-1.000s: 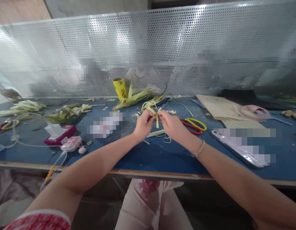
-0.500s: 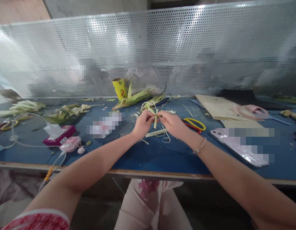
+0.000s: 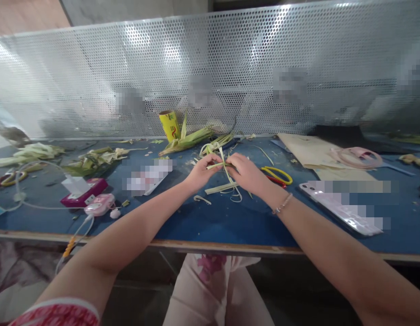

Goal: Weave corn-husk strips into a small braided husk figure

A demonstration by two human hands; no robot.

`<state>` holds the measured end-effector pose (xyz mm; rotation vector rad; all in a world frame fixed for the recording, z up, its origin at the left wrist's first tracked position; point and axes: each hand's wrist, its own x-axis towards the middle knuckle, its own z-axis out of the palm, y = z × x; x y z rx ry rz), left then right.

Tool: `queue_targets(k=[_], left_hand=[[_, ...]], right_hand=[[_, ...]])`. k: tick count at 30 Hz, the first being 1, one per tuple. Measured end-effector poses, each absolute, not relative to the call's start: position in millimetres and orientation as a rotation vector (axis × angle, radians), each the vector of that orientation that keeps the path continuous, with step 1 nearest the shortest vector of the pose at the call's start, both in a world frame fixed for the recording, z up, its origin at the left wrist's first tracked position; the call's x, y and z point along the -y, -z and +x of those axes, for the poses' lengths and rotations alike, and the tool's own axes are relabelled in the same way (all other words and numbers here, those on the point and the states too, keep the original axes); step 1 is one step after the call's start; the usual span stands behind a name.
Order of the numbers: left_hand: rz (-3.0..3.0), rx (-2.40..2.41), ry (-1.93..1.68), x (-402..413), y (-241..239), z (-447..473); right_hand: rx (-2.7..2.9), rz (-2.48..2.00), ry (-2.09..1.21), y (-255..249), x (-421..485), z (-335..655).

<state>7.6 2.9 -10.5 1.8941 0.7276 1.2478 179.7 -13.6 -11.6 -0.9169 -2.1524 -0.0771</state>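
Pale green corn husk strips (image 3: 225,171) cross each other between my two hands over the blue table. My left hand (image 3: 203,173) is closed, pinching a strip that lies sideways across its fingertips. On the other side of the crossing, my right hand (image 3: 244,174) is closed on the husk strips too, its fingertips partly hidden. A flat loose husk piece (image 3: 220,188) rests on the table just below the hands, among thin curled shreds. Close to the right hand lie scissors with yellow and red handles (image 3: 278,174). Behind the hands is a leafy corn husk bundle (image 3: 191,140).
A yellow tube (image 3: 169,126) stands before the perforated metal screen (image 3: 210,54); people sit behind it. To the left are husk piles (image 3: 97,159), a blurred phone-like object (image 3: 150,177) and a purple power socket (image 3: 84,192). A phone (image 3: 342,208) and brown paper (image 3: 305,154) lie right.
The strip that pointed down between my hands now lies crossed, one end upward and one toward the left hand. Both hands stay in about the same place.
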Motion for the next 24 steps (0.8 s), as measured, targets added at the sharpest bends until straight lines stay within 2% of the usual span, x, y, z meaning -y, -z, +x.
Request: queue_targets(k=[6, 12, 24], left_hand=[[1.994, -0.792, -1.270, -5, 7, 5], [1.837, -0.743, -1.199, 1, 11, 11], [1.708, -0.834, -1.316, 4, 4, 12]], right_hand=[[2.160, -0.956, 0.036, 8, 20, 177], [2.145, -1.053, 0.082, 8, 19, 180], [2.152, -1.129, -0.058, 3, 27, 175]])
